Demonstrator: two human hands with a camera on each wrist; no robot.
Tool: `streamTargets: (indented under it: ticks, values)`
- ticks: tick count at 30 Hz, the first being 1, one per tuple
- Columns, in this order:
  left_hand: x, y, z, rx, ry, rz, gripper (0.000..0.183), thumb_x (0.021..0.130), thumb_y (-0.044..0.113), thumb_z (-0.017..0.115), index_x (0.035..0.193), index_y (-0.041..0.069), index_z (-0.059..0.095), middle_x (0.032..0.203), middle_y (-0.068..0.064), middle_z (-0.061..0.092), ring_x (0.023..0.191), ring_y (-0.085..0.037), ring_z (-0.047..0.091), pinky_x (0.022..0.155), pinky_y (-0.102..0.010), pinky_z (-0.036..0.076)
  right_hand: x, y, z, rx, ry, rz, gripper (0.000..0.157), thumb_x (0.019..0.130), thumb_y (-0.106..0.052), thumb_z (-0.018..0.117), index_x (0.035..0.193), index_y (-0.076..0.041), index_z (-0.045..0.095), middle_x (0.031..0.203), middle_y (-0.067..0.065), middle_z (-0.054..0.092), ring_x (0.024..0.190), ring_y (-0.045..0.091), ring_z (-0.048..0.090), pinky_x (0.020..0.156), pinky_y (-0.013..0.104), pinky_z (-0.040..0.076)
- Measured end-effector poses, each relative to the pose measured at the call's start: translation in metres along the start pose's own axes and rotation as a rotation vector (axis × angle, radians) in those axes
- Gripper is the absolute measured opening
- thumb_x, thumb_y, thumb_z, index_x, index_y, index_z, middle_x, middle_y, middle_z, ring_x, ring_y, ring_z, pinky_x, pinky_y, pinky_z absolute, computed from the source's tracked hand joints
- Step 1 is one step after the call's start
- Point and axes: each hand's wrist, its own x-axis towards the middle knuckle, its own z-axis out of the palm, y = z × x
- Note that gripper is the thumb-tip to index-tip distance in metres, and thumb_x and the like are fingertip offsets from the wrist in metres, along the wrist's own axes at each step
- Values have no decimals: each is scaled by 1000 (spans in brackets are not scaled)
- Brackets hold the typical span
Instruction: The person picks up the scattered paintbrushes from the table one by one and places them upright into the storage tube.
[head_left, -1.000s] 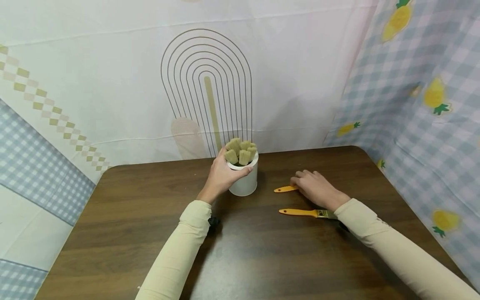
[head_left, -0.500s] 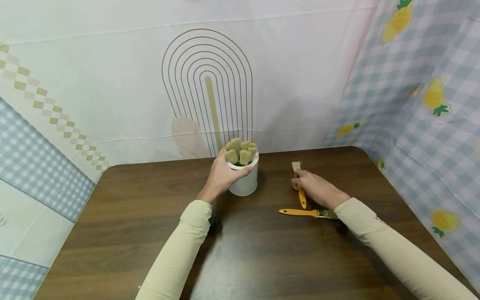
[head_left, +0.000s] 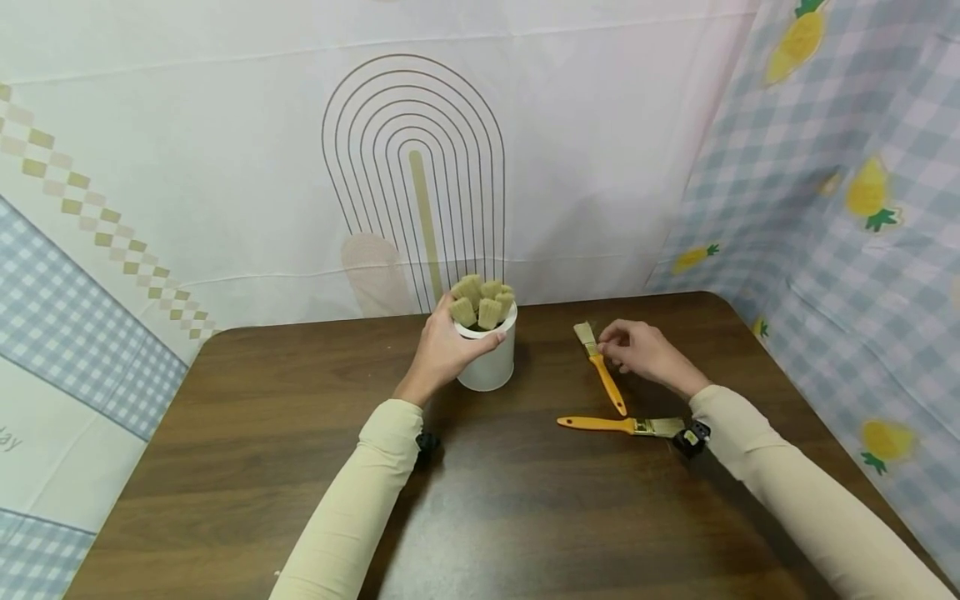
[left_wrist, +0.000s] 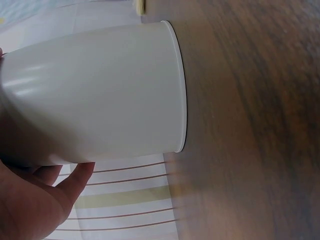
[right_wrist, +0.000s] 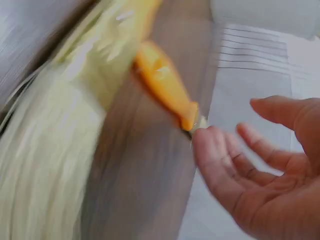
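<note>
My left hand (head_left: 442, 354) grips the rim of a white cylindrical pot (head_left: 491, 367) standing at the table's back. Several paintbrushes (head_left: 489, 313) are in it, bristles up, their handles hidden inside. The left wrist view shows the pot's smooth wall (left_wrist: 110, 95) and its base on the table. To the right lies a paintbrush (head_left: 609, 383) with an orange handle, bristles pointing back. Beside its ferrule is my right hand (head_left: 645, 354), thumb and fingers apart in the right wrist view. A second orange-handled paintbrush (head_left: 600, 424) lies crosswise nearer me, its pale bristles (right_wrist: 45, 165) large in the right wrist view.
The brown wooden table (head_left: 300, 467) has a patterned white cloth (head_left: 600, 125) hanging behind it. A checked blue cloth (head_left: 847, 275) with pineapples hangs on the right. A black wrist camera (head_left: 691, 437) overlaps the nearer brush's bristle end.
The right hand turns the farther paintbrush from crosswise to pointing back, then lets go and draws slightly right. The left hand and pot stay in place.
</note>
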Motion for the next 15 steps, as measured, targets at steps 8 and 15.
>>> streamTargets:
  ticks: [8, 15]
  values:
    - [0, -1, -3, -2, 3, -12, 87, 75, 45, 91, 151, 36, 51, 143, 1, 59, 124, -20, 60, 100, -45, 51, 11, 0, 0, 107, -97, 248, 41, 110, -25, 53, 133, 9, 59, 122, 26, 65, 95, 27, 68, 78, 38, 62]
    - [1, -1, -2, -2, -4, -23, 87, 75, 47, 91, 151, 35, 51, 140, 2, 60, 123, -19, 60, 100, -45, 51, 16, -2, 13, -84, -55, 282, 27, 105, -26, 67, 100, 0, 67, 86, 11, 69, 71, 19, 67, 64, 34, 61]
